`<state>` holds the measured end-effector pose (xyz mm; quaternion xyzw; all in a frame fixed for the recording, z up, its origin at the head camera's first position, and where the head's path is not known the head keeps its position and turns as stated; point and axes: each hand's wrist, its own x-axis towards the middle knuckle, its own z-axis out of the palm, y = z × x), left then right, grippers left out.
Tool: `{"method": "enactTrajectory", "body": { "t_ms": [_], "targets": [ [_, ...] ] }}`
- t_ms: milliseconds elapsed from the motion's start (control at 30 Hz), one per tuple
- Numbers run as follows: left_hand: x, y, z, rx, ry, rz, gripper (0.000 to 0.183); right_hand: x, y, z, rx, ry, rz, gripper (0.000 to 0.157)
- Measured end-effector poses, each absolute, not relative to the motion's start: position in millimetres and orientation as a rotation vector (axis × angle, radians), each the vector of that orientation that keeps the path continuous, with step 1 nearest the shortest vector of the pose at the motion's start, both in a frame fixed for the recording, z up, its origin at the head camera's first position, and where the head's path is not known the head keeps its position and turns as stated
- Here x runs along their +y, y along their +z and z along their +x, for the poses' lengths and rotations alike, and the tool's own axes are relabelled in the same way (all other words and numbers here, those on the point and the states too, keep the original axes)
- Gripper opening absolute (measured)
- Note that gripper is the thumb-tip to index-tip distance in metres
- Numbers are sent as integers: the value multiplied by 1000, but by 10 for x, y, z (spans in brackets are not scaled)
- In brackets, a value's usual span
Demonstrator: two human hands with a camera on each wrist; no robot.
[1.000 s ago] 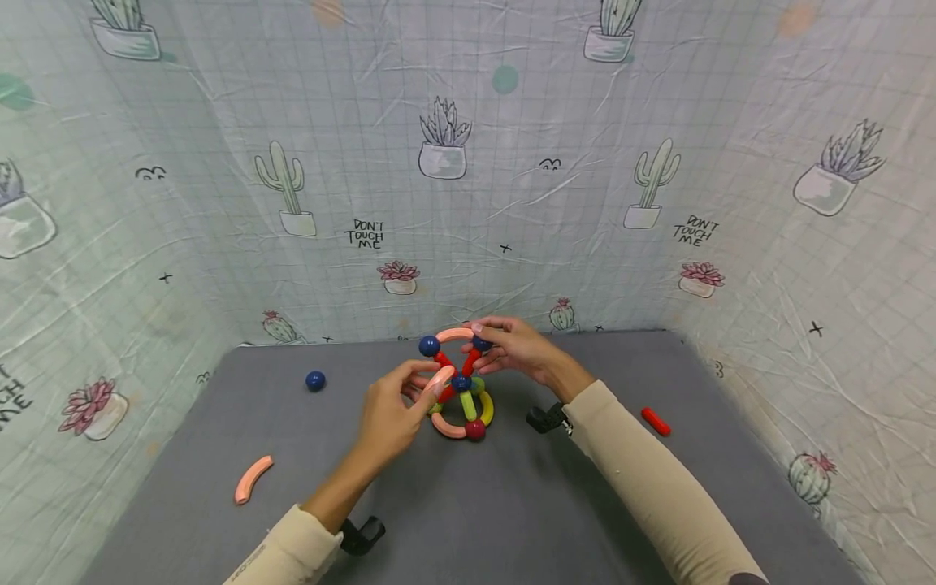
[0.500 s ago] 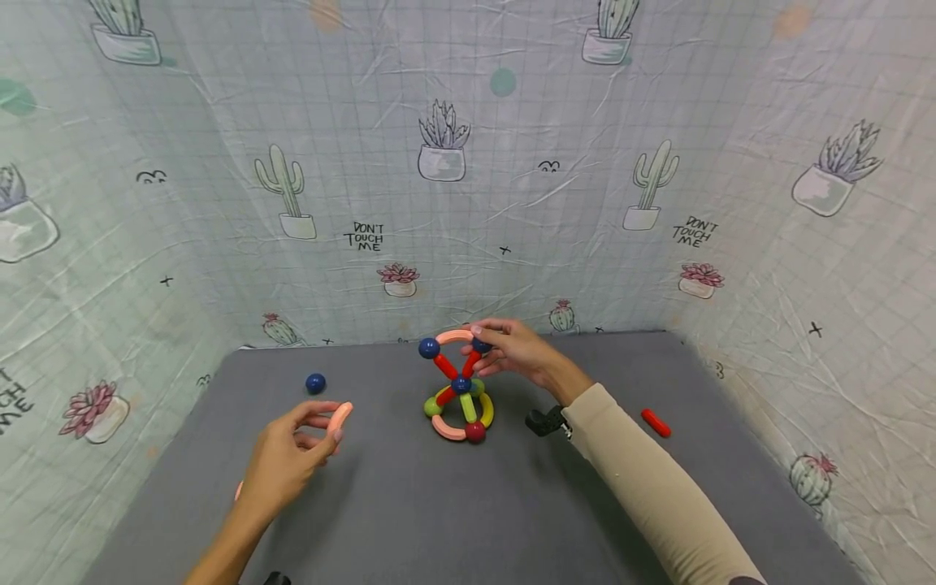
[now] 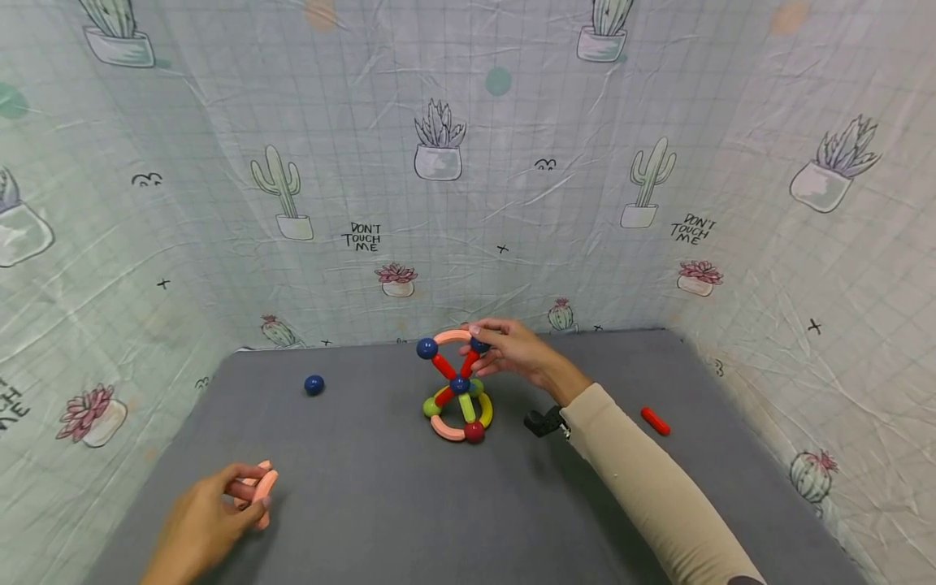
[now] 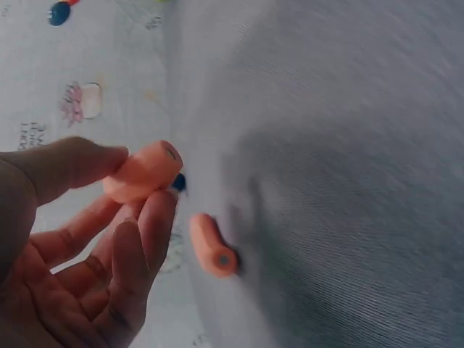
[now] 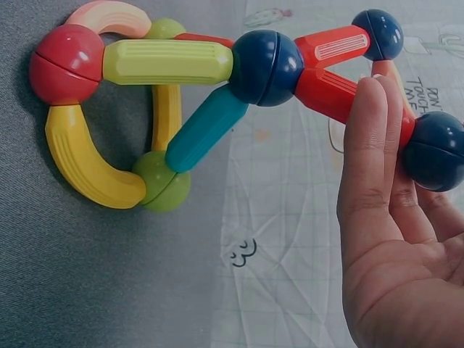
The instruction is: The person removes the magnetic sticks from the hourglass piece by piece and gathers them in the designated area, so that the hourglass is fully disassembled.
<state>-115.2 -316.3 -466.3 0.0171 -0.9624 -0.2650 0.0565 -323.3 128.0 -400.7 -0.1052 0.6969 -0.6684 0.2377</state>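
From where I stand, the ball-and-rod structure (image 3: pixel 460 384) is just right of the middle of the frame, upright on the grey tabletop (image 3: pixel 380 520), its upper part rising past the far edge against the printed sheet (image 3: pixel 468 213). The right hand (image 3: pixel 515 351) holds it at the upper right blue ball (image 5: pixel 438 152), thumb against the top; in the right wrist view the fingers run fairly straight and close together alongside a red rod.

At lower left, well apart from the structure, the left hand (image 3: pixel 208 516) pinches a curved pink piece (image 4: pixel 145 172) between thumb and fingertips. A second pink piece (image 4: pixel 214 246) lies on the grey surface just beside that hand, partly hidden behind it in the head view. Both are near the table's left edge, so there is little room on that side; toward the structure, a broad stretch of bare grey opens out.

A loose blue ball (image 3: pixel 314 385) sits at left, near the far edge. On the right, a red rod (image 3: pixel 656 421) lies between the beige sleeve (image 3: pixel 643 479) and the slanting right edge. That sleeve cuts diagonally from the bottom right, taking up much of the room there.
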Motion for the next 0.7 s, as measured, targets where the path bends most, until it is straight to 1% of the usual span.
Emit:
{"method": "enactTrajectory", "body": {
  "t_ms": [167,267,400,500,533,600,700],
  "targets": [
    [-3196,-4751,-1190,-2968,-654,54,43,1293,-4004,-3237,1913,-1822,-290,39],
    [-3158,-4774,-1218,-3013,-612,81,35,1293,-4008,-3242,1909,-1819,-284,41],
    [-3097,-4780,-1251,-3078,-606,136,43,1288,-4017,-3247,1912,-1814,-275,41],
    [-3073,-4788,-1266,-3088,-580,153,53,1288,-4026,-3245,1929,-1804,-285,40],
    [-3067,-4790,-1266,-3081,-564,155,53,1289,-4028,-3241,1933,-1801,-293,39],
    [-3055,-4795,-1261,-3050,-529,145,52,1291,-4043,-3238,1938,-1803,-314,38],
    [-3035,-4812,-1231,-2939,-462,65,41,1291,-4060,-3230,1949,-1817,-354,37]
  ]
}}
